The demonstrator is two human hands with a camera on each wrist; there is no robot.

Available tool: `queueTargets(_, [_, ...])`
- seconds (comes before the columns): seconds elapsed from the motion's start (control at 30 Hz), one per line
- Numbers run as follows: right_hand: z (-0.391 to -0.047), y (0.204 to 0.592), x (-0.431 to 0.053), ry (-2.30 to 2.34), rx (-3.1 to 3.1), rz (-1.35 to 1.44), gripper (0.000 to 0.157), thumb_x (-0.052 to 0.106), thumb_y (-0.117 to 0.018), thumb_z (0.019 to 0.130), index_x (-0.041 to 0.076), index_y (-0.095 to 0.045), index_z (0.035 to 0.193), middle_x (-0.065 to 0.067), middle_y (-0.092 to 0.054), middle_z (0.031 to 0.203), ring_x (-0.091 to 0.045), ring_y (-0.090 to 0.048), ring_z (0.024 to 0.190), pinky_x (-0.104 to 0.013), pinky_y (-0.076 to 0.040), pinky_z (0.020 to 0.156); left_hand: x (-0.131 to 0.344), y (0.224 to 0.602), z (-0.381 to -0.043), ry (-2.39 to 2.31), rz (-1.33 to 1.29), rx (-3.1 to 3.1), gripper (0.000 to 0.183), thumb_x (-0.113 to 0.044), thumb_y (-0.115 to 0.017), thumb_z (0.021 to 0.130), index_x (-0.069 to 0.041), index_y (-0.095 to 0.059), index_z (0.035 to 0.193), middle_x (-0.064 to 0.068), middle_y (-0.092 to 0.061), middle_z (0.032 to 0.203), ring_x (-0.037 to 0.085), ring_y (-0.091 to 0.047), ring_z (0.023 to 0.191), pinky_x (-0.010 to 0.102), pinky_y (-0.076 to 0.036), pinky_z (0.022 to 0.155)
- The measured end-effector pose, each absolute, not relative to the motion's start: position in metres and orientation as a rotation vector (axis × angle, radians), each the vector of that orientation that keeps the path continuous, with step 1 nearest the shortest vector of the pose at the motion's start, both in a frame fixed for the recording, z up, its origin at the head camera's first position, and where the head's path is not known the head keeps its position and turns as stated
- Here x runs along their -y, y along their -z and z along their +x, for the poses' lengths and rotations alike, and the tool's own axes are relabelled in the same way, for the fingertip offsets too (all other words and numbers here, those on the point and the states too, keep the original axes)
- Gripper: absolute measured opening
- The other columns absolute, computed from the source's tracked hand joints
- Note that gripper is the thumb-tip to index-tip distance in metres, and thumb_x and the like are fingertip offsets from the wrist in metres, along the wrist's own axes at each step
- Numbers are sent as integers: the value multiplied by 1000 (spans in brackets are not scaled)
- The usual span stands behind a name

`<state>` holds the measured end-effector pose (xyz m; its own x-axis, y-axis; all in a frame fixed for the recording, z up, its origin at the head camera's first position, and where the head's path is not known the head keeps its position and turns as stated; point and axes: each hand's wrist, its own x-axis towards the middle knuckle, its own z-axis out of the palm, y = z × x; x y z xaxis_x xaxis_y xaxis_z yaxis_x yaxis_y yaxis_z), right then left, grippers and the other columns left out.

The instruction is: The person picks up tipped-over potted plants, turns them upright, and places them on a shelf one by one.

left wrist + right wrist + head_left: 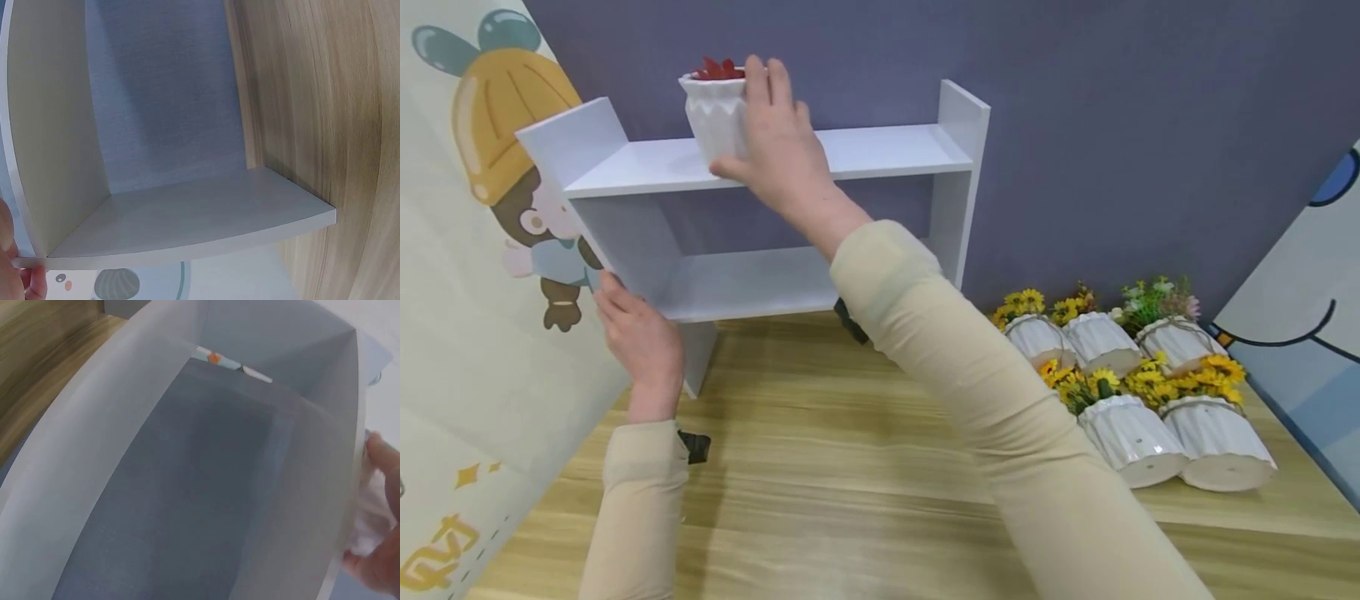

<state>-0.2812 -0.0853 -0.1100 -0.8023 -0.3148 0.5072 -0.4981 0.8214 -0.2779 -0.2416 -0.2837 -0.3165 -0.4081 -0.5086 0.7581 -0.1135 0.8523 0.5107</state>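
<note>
Gripping a small white ribbed pot [713, 117] with a red plant in it, the person's right hand [786, 146] has its fingers curled round the pot's right side and its thumb low at the front, so the pot lies just left of the palm, upright, with its base on or just above the top board of the white shelf unit [887, 154]; whether the pot rests fully on the board cannot be told. The shelf's long axis runs left to right across the head view, and the pot sits toward its left half, well within reach of the right arm stretched up across the wooden table [820, 467]. The left hand [640, 337] is lower down, its fingers closed on the front edge of the shelf's left side panel, steadying it; the left wrist view shows only fingertips at that edge. Counted: one shelf unit with two boards, one pot in the hand, and five more white pots [1131, 437] of yellow and mixed flowers lying on their sides at the right of the table, well apart from both hands.
</note>
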Motion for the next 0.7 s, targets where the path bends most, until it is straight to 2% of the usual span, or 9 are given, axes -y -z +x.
queueTargets(0.17, [-284,110,85,-450,2541,654,105,60,-60,74,12,2,145,-6,-6,150,-21,-38,124,-23,-33,101,284,315,-241,470,448,1971,46,-4,-32,91,-2,-20,136,27,-35,126,42,-44,110,54,-45,83])
queueTargets(0.37, [-285,109,81,-403,2557,702,94,50,-51,80,11,4,145,-8,-3,151,-22,-38,125,-23,-32,102,283,317,-241,461,444,1985,50,0,-35,88,-1,-20,136,28,-35,124,43,-44,109,54,-45,82])
queueTargets(0.57, [-285,107,84,-444,2601,727,92,47,-51,82,13,7,146,-7,2,152,-23,-36,127,-24,-34,101,284,319,-241,425,431,1967,50,1,-34,87,0,-21,135,29,-36,122,43,-45,105,56,-46,74])
queueTargets(0.7, [-287,104,93,-441,2609,723,91,46,-51,83,13,6,146,-7,3,152,-23,-36,128,-25,-33,102,285,318,-240,410,429,1952,47,0,-31,89,0,-22,135,30,-37,122,43,-46,104,55,-46,74])
